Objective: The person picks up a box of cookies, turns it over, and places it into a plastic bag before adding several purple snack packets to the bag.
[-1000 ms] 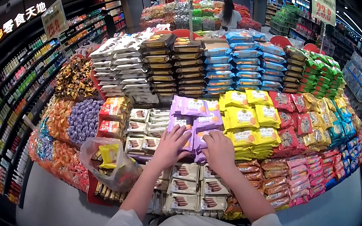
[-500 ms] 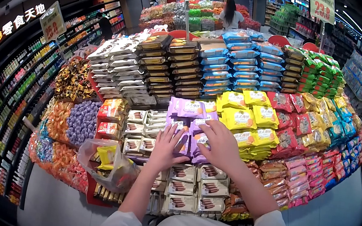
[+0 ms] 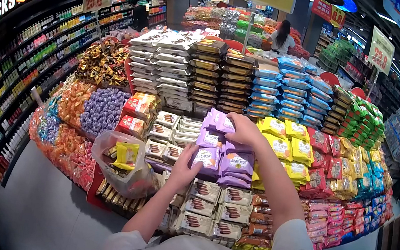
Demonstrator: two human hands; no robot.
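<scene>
Purple snack packets [image 3: 238, 163] are piled in two columns in the middle of the display. My left hand [image 3: 184, 168] rests against the left side of a front purple packet [image 3: 207, 157], its thumb spread from the fingers over the packet's edge. Farther back, my right hand [image 3: 243, 132] touches the right end of an upper purple packet [image 3: 217, 120] with curved fingers, thumb apart. Neither hand has lifted a packet. Left of my left hand sit white biscuit packets [image 3: 160, 131]; yellow packets [image 3: 280, 146] lie right of my right hand.
A clear plastic bag [image 3: 122, 175] with a yellow packet [image 3: 126, 156] in it stands at the front left. White wafer packets [image 3: 199, 206] fill the front edge. Blue packets [image 3: 265, 90] are stacked behind. A person [image 3: 283, 37] is in the background.
The view has turned left. My right hand has moved to the back of the purple pile, and my left hand has shifted to the left side of the front packet.
</scene>
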